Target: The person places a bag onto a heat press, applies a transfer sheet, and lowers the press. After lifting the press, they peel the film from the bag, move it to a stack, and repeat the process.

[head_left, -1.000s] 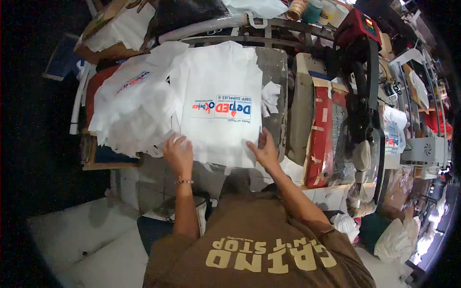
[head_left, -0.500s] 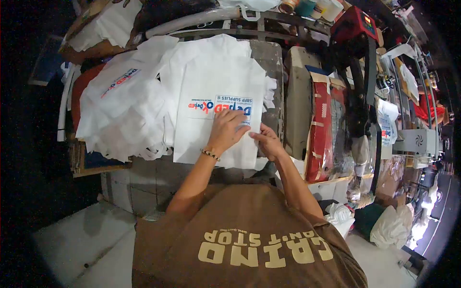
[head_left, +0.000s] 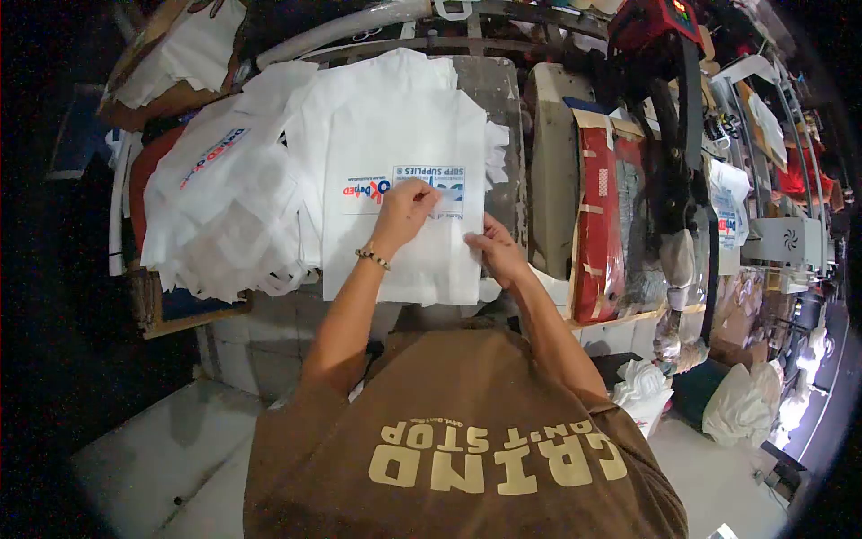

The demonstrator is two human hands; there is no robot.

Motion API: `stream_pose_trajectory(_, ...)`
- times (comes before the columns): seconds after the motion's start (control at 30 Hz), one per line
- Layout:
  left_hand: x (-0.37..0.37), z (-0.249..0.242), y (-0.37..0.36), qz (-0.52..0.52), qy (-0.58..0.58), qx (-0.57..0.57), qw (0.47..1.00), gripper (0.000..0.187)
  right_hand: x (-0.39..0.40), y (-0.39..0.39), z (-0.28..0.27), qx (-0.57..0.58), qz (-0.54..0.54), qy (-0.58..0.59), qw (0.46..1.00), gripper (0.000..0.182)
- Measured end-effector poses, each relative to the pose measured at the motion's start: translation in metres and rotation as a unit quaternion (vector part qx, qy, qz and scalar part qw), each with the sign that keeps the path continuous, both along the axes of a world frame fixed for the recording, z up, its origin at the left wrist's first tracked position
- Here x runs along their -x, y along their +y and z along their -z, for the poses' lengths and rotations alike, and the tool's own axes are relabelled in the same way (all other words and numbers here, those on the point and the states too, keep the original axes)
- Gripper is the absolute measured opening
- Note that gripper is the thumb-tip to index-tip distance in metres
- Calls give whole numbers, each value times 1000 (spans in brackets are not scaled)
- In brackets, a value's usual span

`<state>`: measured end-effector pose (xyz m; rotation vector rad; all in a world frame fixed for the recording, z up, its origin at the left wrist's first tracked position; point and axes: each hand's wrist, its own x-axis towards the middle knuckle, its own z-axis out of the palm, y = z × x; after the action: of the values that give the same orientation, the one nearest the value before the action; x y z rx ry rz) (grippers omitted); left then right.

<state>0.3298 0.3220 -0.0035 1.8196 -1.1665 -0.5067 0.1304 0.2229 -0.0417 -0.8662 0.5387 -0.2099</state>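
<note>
So the worn grey surface (head_left: 498, 94) in front of you was mostly buried in white cloth. Your brown shirt (head_left: 467, 386) filled the bottom of the view, its big pale lettering upside down from up there. On your left sat a messy heap (head_left: 220, 225) of white pieces, spread out and crumpled along the near edge.

Straight ahead of you was the white sheet (head_left: 377, 283), lying fairly flat on top of other white pieces, right beside that heap. Past it on the right, well apart from it, stood a long red panel (head_left: 595, 225) with bits of tape along it.

Your right hand (head_left: 496, 249) had the sheet's right edge pinched between thumb and fingers. Your left hand (head_left: 409, 211) was over the middle, fingers curled in toward the thumb and covering part of the red and blue print (head_left: 429, 172). Couldn't tell if those fingertips were gripping anything, tbh. Smallest thing of the lot: the beaded bracelet (head_left: 373, 259) around your left wrist.
</note>
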Motion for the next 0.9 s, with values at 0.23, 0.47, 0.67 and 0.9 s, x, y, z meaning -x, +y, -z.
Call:
stream_pose_trajectory(0.23,-11,-7,-1,59,76,-63,993,17,1,0,0,3,4,-3,1000,51)
stream_pose_trajectory(0.47,-87,0,38,-260,-275,-118,918,43,3,4,4,16,33,44,998,55)
stream_pose_trajectory(0.67,-111,15,64,-115,-201,-165,959,43,5,5,10,-12,39,41,998,52)
stream_pose_trajectory(0.9,-89,20,61,-209,-232,-40,949,14,5,8,4,21,53,53,997,48)
